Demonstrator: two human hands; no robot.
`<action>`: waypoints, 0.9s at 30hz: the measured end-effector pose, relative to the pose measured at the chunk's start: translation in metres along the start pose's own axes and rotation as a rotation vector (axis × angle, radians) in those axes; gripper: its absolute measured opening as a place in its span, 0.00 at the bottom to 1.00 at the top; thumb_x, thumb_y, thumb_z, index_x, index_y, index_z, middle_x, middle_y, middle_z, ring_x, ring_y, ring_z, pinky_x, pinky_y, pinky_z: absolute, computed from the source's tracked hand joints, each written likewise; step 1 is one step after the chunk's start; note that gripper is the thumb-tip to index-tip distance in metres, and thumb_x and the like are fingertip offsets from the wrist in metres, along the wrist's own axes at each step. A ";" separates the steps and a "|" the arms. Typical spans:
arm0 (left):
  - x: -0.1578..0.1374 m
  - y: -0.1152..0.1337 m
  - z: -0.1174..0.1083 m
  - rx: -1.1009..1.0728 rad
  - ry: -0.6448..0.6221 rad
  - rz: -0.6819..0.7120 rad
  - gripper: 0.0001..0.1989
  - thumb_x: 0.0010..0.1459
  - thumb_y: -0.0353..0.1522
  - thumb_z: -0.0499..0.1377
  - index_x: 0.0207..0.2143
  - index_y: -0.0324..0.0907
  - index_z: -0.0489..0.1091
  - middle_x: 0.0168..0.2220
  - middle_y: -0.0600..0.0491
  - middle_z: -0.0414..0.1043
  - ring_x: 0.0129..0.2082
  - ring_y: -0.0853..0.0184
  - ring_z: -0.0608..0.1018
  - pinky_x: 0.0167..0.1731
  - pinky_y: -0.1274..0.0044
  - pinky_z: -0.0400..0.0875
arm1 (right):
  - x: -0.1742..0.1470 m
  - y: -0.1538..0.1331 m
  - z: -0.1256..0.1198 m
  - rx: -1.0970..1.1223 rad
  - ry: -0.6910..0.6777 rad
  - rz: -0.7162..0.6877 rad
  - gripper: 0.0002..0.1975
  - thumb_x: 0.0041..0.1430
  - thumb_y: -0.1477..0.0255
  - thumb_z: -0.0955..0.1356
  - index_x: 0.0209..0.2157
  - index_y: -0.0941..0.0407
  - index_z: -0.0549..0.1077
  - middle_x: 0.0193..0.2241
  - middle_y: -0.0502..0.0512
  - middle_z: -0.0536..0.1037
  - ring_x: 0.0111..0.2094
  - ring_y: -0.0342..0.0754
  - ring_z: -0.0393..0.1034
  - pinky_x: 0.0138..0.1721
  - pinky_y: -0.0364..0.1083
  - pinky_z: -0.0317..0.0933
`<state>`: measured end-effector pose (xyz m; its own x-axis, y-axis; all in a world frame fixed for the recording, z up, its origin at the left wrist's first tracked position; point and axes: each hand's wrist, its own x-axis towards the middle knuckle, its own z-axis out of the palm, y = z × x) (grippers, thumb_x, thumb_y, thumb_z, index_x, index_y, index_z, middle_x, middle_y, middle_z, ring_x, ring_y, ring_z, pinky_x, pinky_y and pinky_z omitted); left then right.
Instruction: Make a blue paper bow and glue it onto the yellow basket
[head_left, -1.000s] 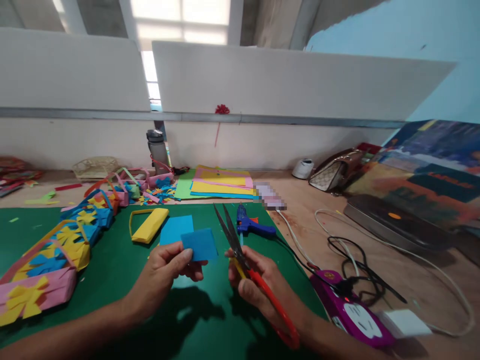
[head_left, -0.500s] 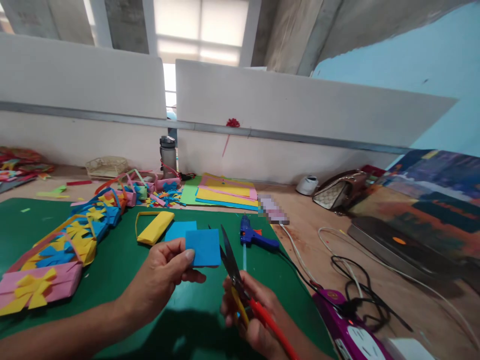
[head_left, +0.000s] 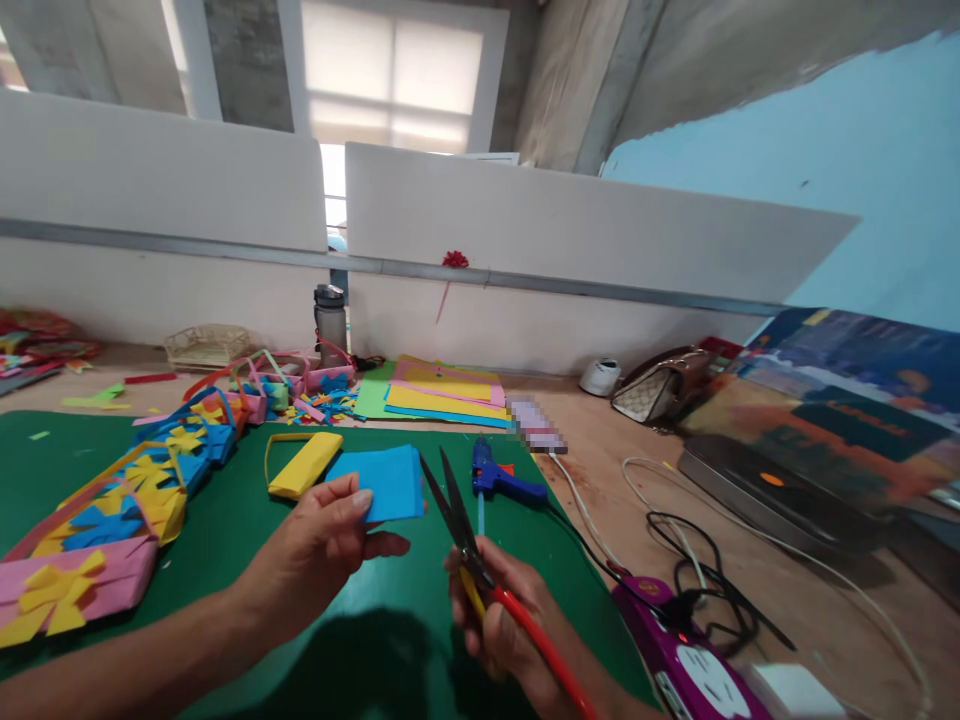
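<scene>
Your right hand (head_left: 512,650) is closed round the red-handled scissors (head_left: 466,550), blades parted. Your left hand (head_left: 330,530) pinches the blue paper (head_left: 401,485) just beside the blade tips. Hold it flat, fingertips clear. A glue gun (head_left: 517,487) lies beyond.

Gap over flat green mat (head_left: 405,590) between left hand (head_left: 319,550) and right hand (head_left: 514,610); open blades of red-handled steel scissors (head_left: 466,548) narrow its far end. Left side blocked: multicoloured paper baskets (head_left: 146,475).
</scene>
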<state>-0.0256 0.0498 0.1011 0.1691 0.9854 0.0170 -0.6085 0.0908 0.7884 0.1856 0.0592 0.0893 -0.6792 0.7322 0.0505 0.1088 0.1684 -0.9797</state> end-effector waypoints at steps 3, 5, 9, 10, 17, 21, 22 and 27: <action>0.001 0.000 0.000 0.022 0.024 0.016 0.13 0.49 0.35 0.64 0.37 0.38 0.74 0.40 0.47 0.74 0.40 0.60 0.76 0.34 0.73 0.75 | -0.002 0.001 0.002 0.018 0.034 0.017 0.33 0.50 0.41 0.59 0.41 0.57 0.61 0.26 0.49 0.60 0.24 0.41 0.55 0.21 0.39 0.49; 0.002 -0.004 -0.002 0.038 0.060 0.013 0.12 0.48 0.34 0.65 0.36 0.38 0.73 0.35 0.49 0.75 0.38 0.61 0.77 0.33 0.74 0.75 | -0.004 0.002 0.003 0.017 0.021 0.026 0.31 0.51 0.43 0.60 0.40 0.57 0.62 0.27 0.50 0.61 0.24 0.41 0.54 0.22 0.39 0.50; 0.005 -0.012 -0.004 0.059 0.111 -0.009 0.10 0.48 0.32 0.65 0.33 0.38 0.70 0.29 0.54 0.73 0.32 0.64 0.78 0.29 0.76 0.75 | -0.007 0.003 0.004 0.017 -0.012 0.036 0.30 0.51 0.43 0.62 0.38 0.57 0.62 0.27 0.49 0.60 0.25 0.41 0.52 0.23 0.40 0.51; 0.005 -0.013 -0.004 0.061 0.112 -0.015 0.10 0.48 0.32 0.65 0.32 0.38 0.69 0.29 0.54 0.72 0.31 0.64 0.79 0.28 0.76 0.74 | -0.007 0.003 0.004 0.017 -0.013 0.033 0.30 0.50 0.43 0.62 0.38 0.56 0.61 0.27 0.49 0.60 0.24 0.40 0.52 0.23 0.40 0.51; 0.003 -0.013 -0.004 0.108 0.145 -0.010 0.12 0.47 0.34 0.66 0.25 0.39 0.64 0.27 0.56 0.71 0.32 0.62 0.80 0.27 0.76 0.74 | -0.001 -0.002 0.001 -0.096 -0.007 -0.028 0.29 0.52 0.43 0.59 0.35 0.56 0.60 0.24 0.46 0.58 0.23 0.40 0.49 0.22 0.41 0.48; 0.003 -0.018 -0.006 0.148 0.188 0.016 0.13 0.47 0.35 0.66 0.25 0.39 0.64 0.26 0.57 0.70 0.30 0.66 0.79 0.28 0.76 0.75 | -0.001 0.000 0.001 -0.121 -0.004 -0.034 0.29 0.52 0.42 0.58 0.33 0.56 0.60 0.24 0.45 0.58 0.22 0.39 0.48 0.22 0.40 0.48; 0.002 -0.019 -0.006 0.158 0.190 0.023 0.13 0.48 0.36 0.65 0.25 0.39 0.65 0.26 0.57 0.70 0.30 0.67 0.78 0.29 0.76 0.76 | -0.001 0.001 0.002 -0.124 -0.003 -0.034 0.29 0.52 0.42 0.58 0.33 0.56 0.60 0.24 0.46 0.58 0.22 0.39 0.48 0.22 0.40 0.48; 0.002 -0.021 -0.005 0.218 0.161 0.028 0.11 0.50 0.37 0.63 0.27 0.39 0.67 0.28 0.57 0.71 0.31 0.67 0.78 0.30 0.76 0.76 | -0.003 0.007 0.005 -0.087 0.046 0.007 0.29 0.53 0.43 0.59 0.36 0.56 0.62 0.25 0.47 0.58 0.22 0.39 0.48 0.20 0.39 0.47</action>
<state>-0.0167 0.0505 0.0814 0.0190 0.9989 -0.0436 -0.4272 0.0475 0.9029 0.1848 0.0548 0.0816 -0.6446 0.7625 0.0547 0.1774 0.2189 -0.9595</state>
